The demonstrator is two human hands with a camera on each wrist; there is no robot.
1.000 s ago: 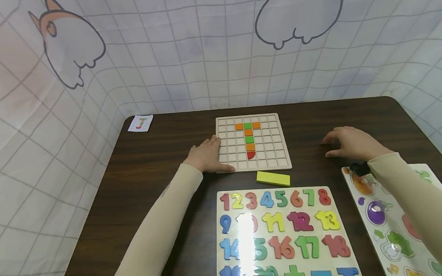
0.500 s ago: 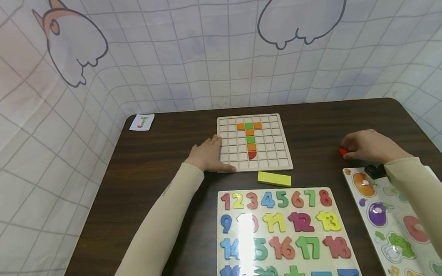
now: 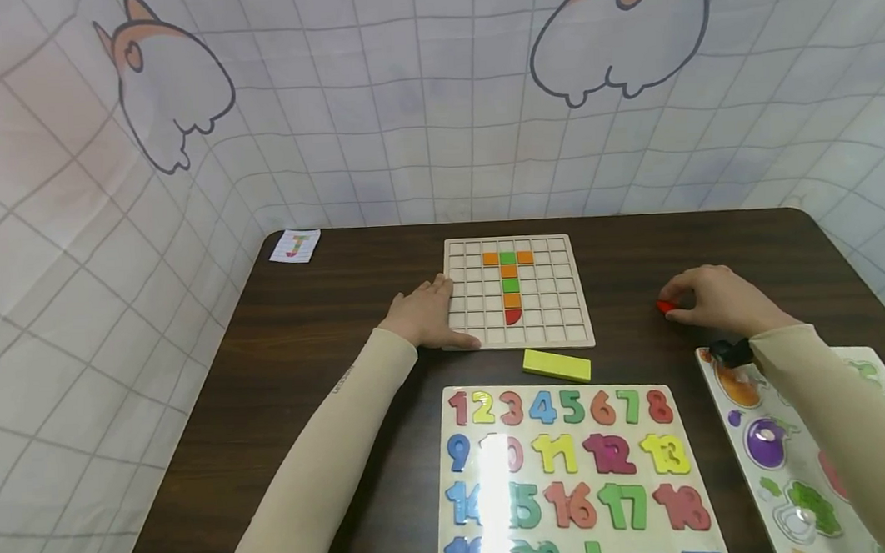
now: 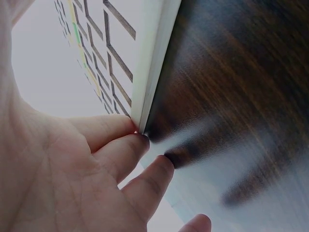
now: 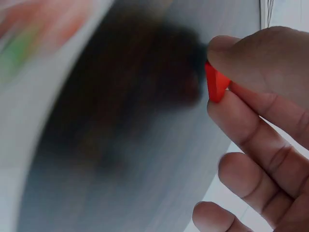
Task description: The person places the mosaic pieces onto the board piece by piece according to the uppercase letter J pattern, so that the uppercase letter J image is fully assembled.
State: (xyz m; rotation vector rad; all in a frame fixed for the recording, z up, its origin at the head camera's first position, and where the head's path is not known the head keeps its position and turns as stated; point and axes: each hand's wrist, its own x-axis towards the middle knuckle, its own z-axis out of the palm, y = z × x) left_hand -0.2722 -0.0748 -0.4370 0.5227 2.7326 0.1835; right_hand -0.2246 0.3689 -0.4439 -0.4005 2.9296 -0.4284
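Note:
In the head view, my left hand (image 3: 427, 315) rests at the left edge of a wooden grid board (image 3: 558, 334). Its fingers lie along the frame, the thumb at the near left corner; the left wrist view has the fingertips right at the board's edge (image 4: 157, 67). Orange and green square tiles (image 3: 509, 271) and one rounded red tile (image 3: 514, 316) form a T-like shape in the grid. Off to the right, over the table, my right hand (image 3: 722, 299) pinches a small red tile (image 5: 216, 83) between thumb and fingers, which partly hide it.
A yellow block (image 3: 556, 366) lies between the grid board and a number puzzle (image 3: 569, 393). Under my right forearm is a vegetable puzzle board (image 3: 737, 453). A small card (image 3: 295, 247) with a coloured J-like figure lies at the table's far left corner.
My right hand first reached farther right, where a red tile showed between its fingers, then came back left with it. The left hand stays against the board. The head view shifted slightly.

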